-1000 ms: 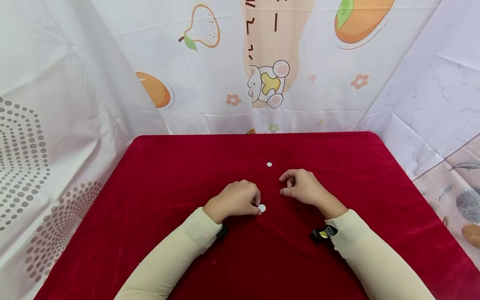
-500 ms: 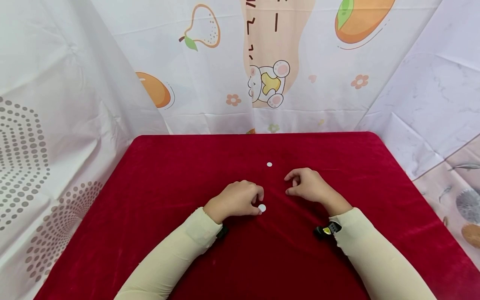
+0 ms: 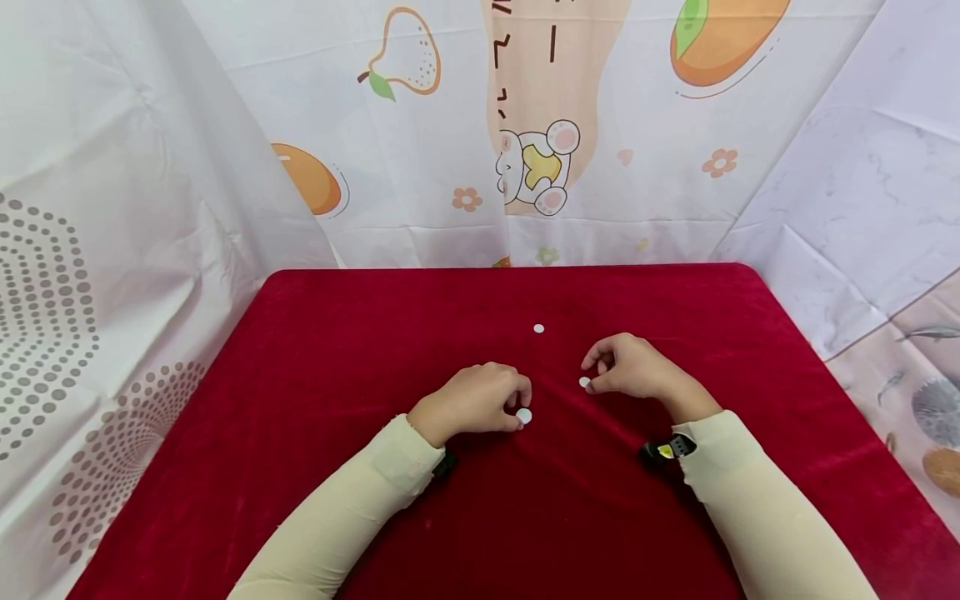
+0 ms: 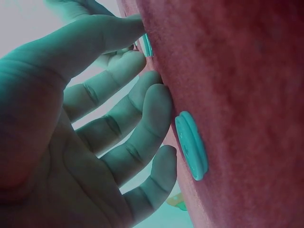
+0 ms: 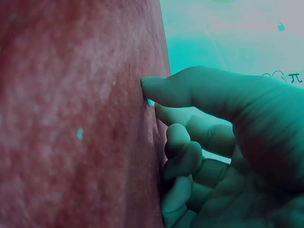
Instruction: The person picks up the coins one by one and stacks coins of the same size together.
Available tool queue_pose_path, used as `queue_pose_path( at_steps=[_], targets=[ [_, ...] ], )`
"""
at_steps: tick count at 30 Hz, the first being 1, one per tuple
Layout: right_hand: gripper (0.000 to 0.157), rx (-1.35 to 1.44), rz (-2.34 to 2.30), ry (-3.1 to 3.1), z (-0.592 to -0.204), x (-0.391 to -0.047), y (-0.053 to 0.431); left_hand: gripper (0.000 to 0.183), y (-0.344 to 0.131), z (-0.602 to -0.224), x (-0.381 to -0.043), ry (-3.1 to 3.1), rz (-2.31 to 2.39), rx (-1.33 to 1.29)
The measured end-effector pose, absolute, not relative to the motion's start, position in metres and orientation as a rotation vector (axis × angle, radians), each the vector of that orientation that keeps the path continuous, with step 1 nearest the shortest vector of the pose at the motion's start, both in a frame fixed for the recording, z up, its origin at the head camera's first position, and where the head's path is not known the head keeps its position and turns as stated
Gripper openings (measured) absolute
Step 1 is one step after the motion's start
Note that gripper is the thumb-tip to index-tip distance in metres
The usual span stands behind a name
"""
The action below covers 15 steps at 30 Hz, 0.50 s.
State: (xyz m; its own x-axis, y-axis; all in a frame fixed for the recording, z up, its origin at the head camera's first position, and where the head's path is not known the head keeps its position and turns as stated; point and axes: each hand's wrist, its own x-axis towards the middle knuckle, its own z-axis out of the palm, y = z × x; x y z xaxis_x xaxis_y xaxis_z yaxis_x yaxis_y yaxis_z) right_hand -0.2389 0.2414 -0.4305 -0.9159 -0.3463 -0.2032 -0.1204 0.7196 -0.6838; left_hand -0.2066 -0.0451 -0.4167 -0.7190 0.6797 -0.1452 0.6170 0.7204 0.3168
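Three white discs lie in view from above on the worktop, which is covered in red velvety cloth. The left hand has loosely bent fingers and touches the near white disc with its thumb, the index fingertip just above it; this disc lies around the middle of the worktop. The right hand, fingers half curled and thumb and index narrowly apart, is around the right white disc, which sits against its thumb tip. The far white disc lies well apart from both hands, towards the worktop's far edge, slightly right of that edge's middle. From the left wrist, a thick, rimmed disc shows beside the fingers; I cannot tell which one. A printed curtain hangs behind the far edge.
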Motion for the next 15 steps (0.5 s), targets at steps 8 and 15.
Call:
queue_pose_path(
  at_steps=[8,15],
  targets=[
    [0.011,-0.377,-0.998,2.601,-0.4307,-0.2384,0.2422,0.015,-0.0454,-0.4165,-0.2062,2.655,0.378,1.055],
    [0.010,-0.407,-0.957,2.631,-0.4304,-0.2382,0.2415,0.019,-0.0450,-0.4171,-0.2064,2.659,0.373,1.055]
  ],
)
